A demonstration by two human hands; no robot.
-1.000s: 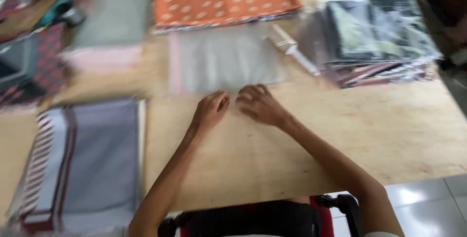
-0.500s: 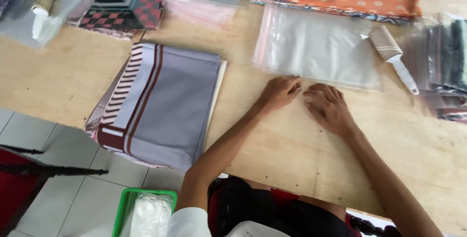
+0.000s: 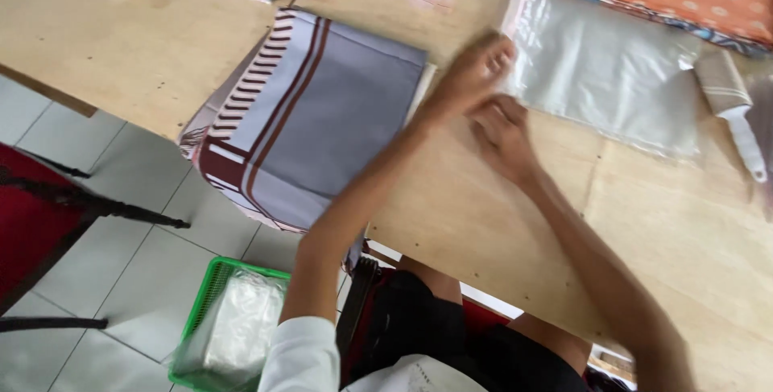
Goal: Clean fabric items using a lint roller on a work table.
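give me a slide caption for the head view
Both hands, left hand and right hand, meet at the clear plastic bag beside folded grey striped cloth on the table.

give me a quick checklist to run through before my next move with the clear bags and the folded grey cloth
1. Left hand on the clear bags: ok, at their near left corner.
2. Fingers gripping a bag: cannot tell, blurred.
3. Right hand free: ok, on bare table beside the bags.
4. Grey cloth within reach: ok, just left of the hands.
5. Cloth fully on the table: not ok, its near end overhangs the edge.
6. Lint roller clear of the bags: cannot tell, at their right edge.
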